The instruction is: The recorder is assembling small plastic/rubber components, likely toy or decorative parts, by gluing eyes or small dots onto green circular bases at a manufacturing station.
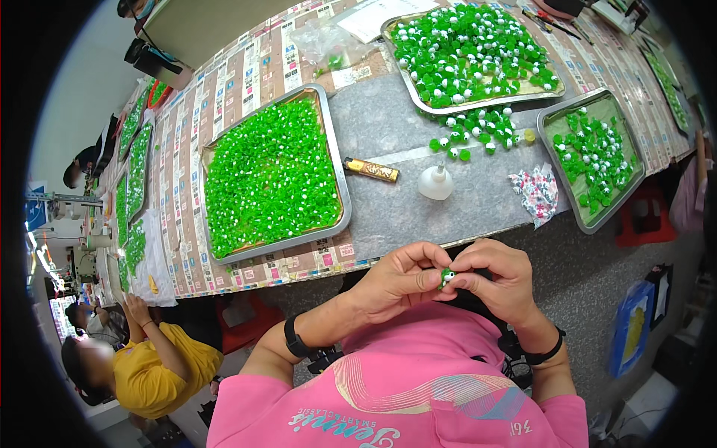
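Just beyond the table's near edge, in front of my chest, both hands meet at a small green piece with white, black-dotted eyes (447, 277). My left hand (393, 284) pinches it between thumb and forefinger from the left. From the right, the thumb and fingers of my right hand (500, 282) close on the same piece. Its underside is hidden by the fingertips. Nearest on the table are a white squeeze bottle with a thin nozzle (435, 184) and a crumpled floral cloth (536, 196). Several green pieces with white eyeballs (485, 128) lie loose behind the bottle.
A metal tray (341, 168) of small green pieces stands at left. Another tray (499, 101) heaped with eyed pieces is at the back, and a third (562, 175) overhangs the edge at right. A gold-and-black stick-like thing (371, 169) lies between. A person in yellow (164, 369) sits left.
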Action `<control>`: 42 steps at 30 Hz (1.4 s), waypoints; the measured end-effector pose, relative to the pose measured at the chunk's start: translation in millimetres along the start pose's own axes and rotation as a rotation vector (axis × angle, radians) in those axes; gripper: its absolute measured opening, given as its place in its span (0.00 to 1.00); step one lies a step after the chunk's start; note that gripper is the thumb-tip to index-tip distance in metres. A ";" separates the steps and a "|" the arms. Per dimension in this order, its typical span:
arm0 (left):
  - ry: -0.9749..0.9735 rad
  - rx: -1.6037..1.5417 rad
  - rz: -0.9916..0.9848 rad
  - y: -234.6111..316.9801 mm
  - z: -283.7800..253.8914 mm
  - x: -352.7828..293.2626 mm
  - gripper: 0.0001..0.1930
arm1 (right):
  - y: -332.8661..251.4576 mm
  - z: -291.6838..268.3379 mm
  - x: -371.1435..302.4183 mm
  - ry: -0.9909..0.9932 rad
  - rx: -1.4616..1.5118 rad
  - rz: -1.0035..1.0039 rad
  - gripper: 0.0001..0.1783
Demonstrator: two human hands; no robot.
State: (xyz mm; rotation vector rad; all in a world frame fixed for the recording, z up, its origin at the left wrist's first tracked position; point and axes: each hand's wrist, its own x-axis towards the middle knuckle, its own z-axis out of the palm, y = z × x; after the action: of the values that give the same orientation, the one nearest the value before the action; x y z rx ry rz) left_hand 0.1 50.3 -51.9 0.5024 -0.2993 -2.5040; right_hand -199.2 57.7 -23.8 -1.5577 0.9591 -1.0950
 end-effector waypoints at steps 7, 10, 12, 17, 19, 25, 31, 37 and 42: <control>0.010 0.021 -0.005 3.4 2.8 -1.1 0.13 | 0.3 0.3 -0.2 0.019 0.007 -0.002 0.09; 0.037 0.058 -0.011 6.0 4.4 -2.1 0.14 | -1.3 0.9 -0.7 0.027 0.024 0.031 0.09; 0.048 0.094 -0.006 6.5 4.7 -2.9 0.15 | -1.3 1.1 -0.6 0.018 0.030 0.025 0.09; 0.086 0.265 0.096 5.9 7.6 -4.2 0.13 | -0.9 -0.2 1.7 -0.023 0.016 -0.053 0.10; 0.083 0.344 0.148 5.5 8.5 -4.0 0.11 | -1.3 1.2 0.8 -0.013 0.044 -0.057 0.10; 0.049 0.543 0.293 7.3 15.0 -4.3 0.09 | -0.4 4.7 -1.5 0.025 0.059 -0.147 0.14; 0.055 0.590 0.328 6.3 19.7 -5.6 0.09 | -0.1 8.6 -4.4 0.059 -0.009 -0.195 0.12; 0.068 0.514 0.338 5.1 17.2 -4.0 0.10 | -4.6 8.1 1.1 0.056 -0.024 -0.165 0.12; 0.074 0.657 0.486 11.1 17.8 -3.2 0.11 | -9.9 7.0 5.7 0.070 -0.012 -0.041 0.14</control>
State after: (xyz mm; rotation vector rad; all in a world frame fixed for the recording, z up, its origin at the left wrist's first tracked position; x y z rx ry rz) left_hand 0.6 44.9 -31.3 0.6734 -1.0884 -1.8723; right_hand -190.1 56.4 -13.9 -1.5637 0.9864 -1.1815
